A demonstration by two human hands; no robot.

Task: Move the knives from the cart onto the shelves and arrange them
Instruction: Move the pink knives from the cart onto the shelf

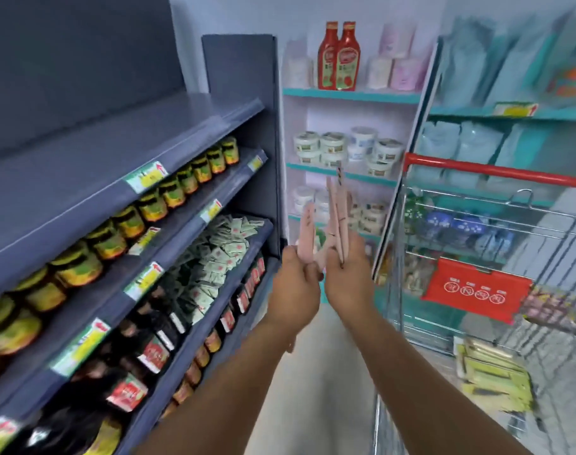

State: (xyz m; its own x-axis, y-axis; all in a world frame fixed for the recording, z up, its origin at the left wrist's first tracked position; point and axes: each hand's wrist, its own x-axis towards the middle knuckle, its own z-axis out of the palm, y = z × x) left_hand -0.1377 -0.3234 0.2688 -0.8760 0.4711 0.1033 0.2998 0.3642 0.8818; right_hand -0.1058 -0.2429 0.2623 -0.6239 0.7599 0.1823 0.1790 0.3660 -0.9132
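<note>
Pink knives [337, 211], several in a bunch, held upright in mid-aisle, tips up, betw. grey shelves [122, 149] on the left and cart [497, 205] on the right. Blurred, so exact count not readable; look sheathed or packaged, can't confirm. One pink piece [307, 231] in left hand [296, 287], closed round its lower end; rest fanned in right hand [347, 277], also closed on the handles. Hands nearly touching, as if sorting or splitting the bunch.

Step in hand, prob.: carry phase, knives out of cart, not yet on a shelf. Top grey shelf bare along its front, likeliest target; lower ones full w/ jars [168, 195], sachets [214, 254], bottles [142, 353].

Next move calls for: swing left toward bare shelf, lay knives down one by one, tips same way, spaced evenly. More stock in cart, incl. yellow-green packs [490, 372]; whether further knives remain there can't tell.
</note>
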